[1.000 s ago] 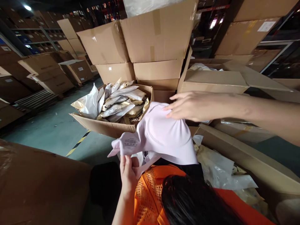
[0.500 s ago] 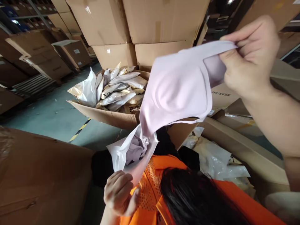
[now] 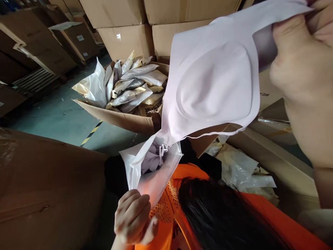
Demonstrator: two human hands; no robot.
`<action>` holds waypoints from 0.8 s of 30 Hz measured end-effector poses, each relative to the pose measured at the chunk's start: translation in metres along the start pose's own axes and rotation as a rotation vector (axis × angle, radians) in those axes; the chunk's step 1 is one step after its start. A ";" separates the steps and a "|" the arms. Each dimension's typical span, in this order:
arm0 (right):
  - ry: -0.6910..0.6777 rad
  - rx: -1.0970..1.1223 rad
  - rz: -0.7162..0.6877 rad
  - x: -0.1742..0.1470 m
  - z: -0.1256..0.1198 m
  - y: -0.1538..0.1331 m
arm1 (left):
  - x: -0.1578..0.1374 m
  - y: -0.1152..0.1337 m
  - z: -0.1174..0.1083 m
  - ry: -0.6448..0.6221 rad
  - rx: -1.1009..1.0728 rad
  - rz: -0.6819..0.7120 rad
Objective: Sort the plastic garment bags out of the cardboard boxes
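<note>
Pale lilac garment [image 3: 215,86] held stretched, long axis from upper right down to lower left; smooth, moulded cup visible. Top edge pinched by right hand [image 3: 299,69]; lower end inside plastic bag [image 3: 153,173], gripped by left hand [image 3: 132,217].

garment [image 3: 215,83]: pale lilac, plain, with a faint moulded round shape
bag [image 3: 153,170]: translucent white, a greyish-lilac bundle showing inside
vest [image 3: 166,211]: bright orange mesh with small holes
hair [image 3: 218,215]: black
open box [image 3: 114,118]: brown cardboard
packets [image 3: 130,86]: white and silvery, some pale gold
floor [image 3: 59,121]: grey-green, with one yellow-and-black striped line
stacked cartons [image 3: 117,14]: tan brown, with paler tape strips
</note>
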State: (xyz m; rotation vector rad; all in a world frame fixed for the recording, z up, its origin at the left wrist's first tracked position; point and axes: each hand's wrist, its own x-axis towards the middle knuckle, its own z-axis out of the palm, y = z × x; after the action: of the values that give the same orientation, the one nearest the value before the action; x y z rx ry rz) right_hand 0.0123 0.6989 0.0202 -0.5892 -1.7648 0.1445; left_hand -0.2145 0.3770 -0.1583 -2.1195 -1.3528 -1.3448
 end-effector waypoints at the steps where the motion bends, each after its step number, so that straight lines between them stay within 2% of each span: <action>1: 0.003 -0.002 0.014 0.000 -0.002 0.000 | 0.000 0.000 0.000 0.002 -0.006 0.003; 7: -0.017 0.055 0.040 0.001 -0.002 -0.007 | 0.001 -0.003 0.000 0.010 -0.011 0.022; 12: 0.007 0.382 0.124 -0.007 0.004 -0.031 | 0.003 -0.005 0.004 0.023 -0.025 0.036; 15: 0.002 0.317 -0.006 -0.024 0.005 -0.053 | 0.006 -0.008 0.010 0.052 -0.011 0.031; 16: -0.072 0.286 -0.076 -0.032 0.007 -0.060 | 0.007 -0.009 0.012 0.069 0.004 0.039; 17: -0.206 0.284 -0.139 -0.042 0.012 -0.067 | 0.008 -0.009 0.014 0.091 0.028 0.055; 20: -0.831 0.396 -0.229 -0.080 0.044 -0.081 | 0.015 -0.008 0.021 0.136 0.142 0.116; 21: -1.013 0.392 -0.223 -0.094 0.060 -0.084 | 0.018 -0.005 0.024 0.142 0.173 0.134; 22: -1.139 0.363 -0.198 -0.108 0.077 -0.085 | 0.020 -0.001 0.027 0.138 0.193 0.149; 24: -1.317 0.287 -0.087 -0.135 0.110 -0.086 | 0.026 0.008 0.037 0.143 0.181 0.179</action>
State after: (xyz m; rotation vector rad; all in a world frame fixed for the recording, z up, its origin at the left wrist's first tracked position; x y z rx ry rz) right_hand -0.0955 0.5859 -0.0945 -0.1546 -2.9389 0.8590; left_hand -0.1840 0.4110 -0.1544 -1.9343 -1.1520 -1.2276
